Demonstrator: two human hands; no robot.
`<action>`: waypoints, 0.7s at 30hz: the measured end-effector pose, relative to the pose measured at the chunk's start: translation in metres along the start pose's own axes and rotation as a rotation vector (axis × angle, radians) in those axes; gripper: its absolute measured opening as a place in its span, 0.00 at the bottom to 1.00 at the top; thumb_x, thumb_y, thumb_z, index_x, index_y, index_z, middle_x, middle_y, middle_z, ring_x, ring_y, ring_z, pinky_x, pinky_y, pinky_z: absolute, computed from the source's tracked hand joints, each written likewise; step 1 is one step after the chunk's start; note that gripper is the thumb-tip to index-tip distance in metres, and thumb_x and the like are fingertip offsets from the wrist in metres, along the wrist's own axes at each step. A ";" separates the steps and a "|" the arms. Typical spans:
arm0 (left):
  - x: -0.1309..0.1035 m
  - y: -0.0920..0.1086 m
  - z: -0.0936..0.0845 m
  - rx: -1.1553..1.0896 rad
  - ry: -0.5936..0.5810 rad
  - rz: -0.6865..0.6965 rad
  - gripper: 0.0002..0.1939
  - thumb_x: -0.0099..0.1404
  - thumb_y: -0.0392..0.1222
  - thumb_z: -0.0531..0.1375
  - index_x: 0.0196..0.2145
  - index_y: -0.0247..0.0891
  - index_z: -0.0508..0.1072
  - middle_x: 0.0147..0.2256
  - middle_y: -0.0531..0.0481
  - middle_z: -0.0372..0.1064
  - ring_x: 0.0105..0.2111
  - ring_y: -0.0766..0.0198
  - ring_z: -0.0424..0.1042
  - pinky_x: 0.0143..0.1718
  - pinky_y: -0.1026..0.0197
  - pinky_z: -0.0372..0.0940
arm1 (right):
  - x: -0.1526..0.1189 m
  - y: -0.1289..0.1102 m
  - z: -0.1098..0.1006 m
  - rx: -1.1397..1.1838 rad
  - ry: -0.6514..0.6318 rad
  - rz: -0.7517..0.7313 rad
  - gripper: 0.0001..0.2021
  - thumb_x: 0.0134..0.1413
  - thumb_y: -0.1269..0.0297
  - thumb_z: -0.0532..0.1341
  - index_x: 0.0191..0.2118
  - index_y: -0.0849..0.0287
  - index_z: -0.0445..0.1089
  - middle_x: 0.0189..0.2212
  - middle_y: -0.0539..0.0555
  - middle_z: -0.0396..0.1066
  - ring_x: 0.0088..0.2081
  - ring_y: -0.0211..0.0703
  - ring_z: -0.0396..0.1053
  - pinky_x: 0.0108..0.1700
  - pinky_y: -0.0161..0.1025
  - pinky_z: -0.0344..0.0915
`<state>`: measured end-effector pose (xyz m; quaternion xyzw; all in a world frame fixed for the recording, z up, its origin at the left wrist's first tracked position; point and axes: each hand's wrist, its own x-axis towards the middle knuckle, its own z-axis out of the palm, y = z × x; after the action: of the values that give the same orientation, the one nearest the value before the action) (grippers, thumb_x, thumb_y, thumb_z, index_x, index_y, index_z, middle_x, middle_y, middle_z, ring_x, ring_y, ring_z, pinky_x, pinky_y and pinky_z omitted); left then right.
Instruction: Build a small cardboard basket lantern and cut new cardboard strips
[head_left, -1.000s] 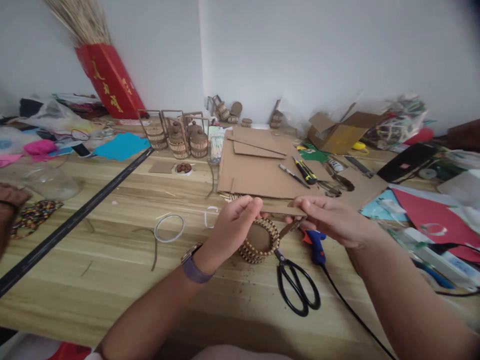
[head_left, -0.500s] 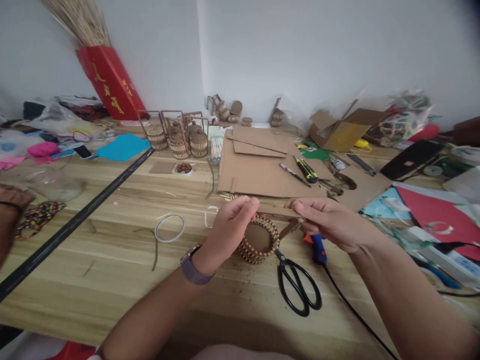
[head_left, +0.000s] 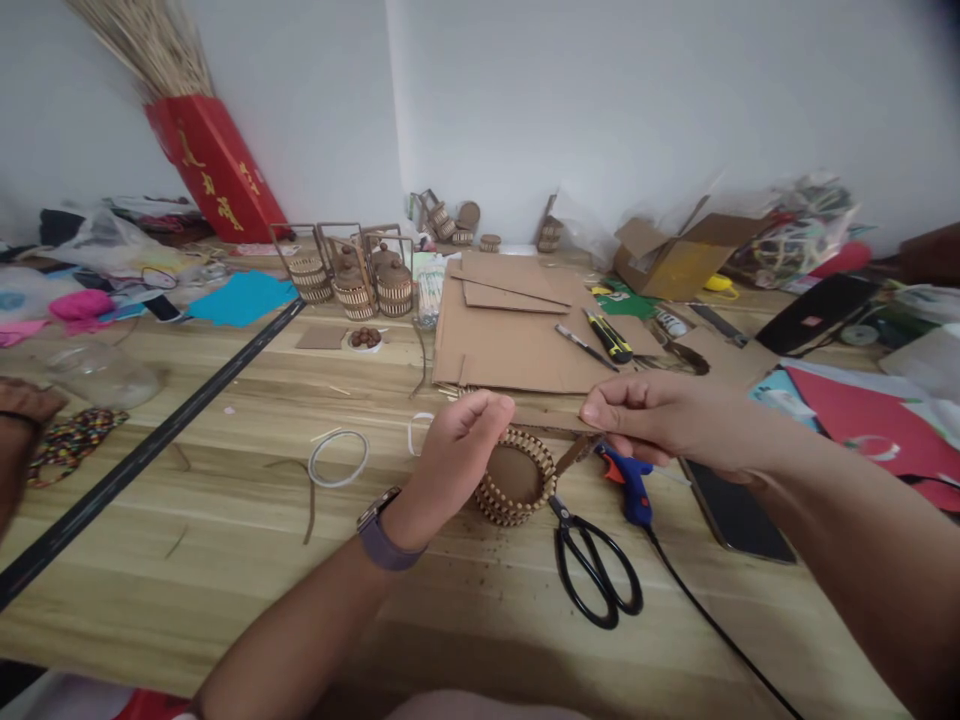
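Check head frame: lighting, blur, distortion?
Head view: light dim and flat, soft shadow on the table near the bottom edge; upper right corner dark; plastic bag at right hazy; red bag leans outward, possibly wide-angle stretch; basket and scissors fairly clear.

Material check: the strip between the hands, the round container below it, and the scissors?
Strip: probably cardboard, matt brown like the cardboard sheets behind.
Round container: matt brown base that looks like cardboard; wall of pale, stick-like pieces, perhaps wood or bamboo, judging by the rounded ends at the rim.
Scissors: smooth black handles, perhaps plastic-coated; grey pivot area looks like metal.
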<state>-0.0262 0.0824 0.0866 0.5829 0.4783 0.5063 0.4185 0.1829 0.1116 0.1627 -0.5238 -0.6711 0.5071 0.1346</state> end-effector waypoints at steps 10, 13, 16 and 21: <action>0.001 0.005 -0.001 0.014 -0.037 0.008 0.18 0.68 0.50 0.54 0.24 0.39 0.64 0.28 0.54 0.65 0.31 0.65 0.64 0.33 0.64 0.59 | 0.001 -0.003 -0.002 -0.273 0.022 0.008 0.31 0.39 0.28 0.60 0.21 0.56 0.62 0.16 0.44 0.58 0.18 0.32 0.53 0.23 0.34 0.51; 0.001 0.004 -0.001 0.029 -0.043 0.007 0.17 0.68 0.50 0.54 0.25 0.40 0.66 0.28 0.54 0.66 0.32 0.64 0.66 0.34 0.63 0.60 | 0.000 -0.003 -0.003 -0.402 0.057 -0.013 0.32 0.42 0.26 0.55 0.20 0.56 0.62 0.16 0.46 0.59 0.19 0.34 0.55 0.24 0.35 0.53; 0.003 0.012 -0.006 0.105 -0.081 0.004 0.15 0.69 0.49 0.53 0.29 0.40 0.71 0.31 0.53 0.71 0.36 0.62 0.70 0.37 0.62 0.62 | -0.001 -0.003 -0.003 -0.476 0.072 -0.050 0.33 0.43 0.26 0.53 0.19 0.56 0.62 0.16 0.47 0.59 0.20 0.35 0.55 0.24 0.36 0.53; 0.017 0.040 -0.016 0.442 -0.282 0.142 0.12 0.67 0.44 0.54 0.34 0.40 0.76 0.37 0.51 0.76 0.39 0.60 0.72 0.37 0.62 0.60 | -0.001 0.001 -0.002 -0.360 0.065 -0.050 0.31 0.45 0.29 0.57 0.21 0.57 0.62 0.15 0.45 0.59 0.19 0.33 0.53 0.23 0.34 0.51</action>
<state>-0.0364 0.0914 0.1313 0.7570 0.4721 0.3313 0.3072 0.1854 0.1117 0.1638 -0.5387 -0.7590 0.3583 0.0727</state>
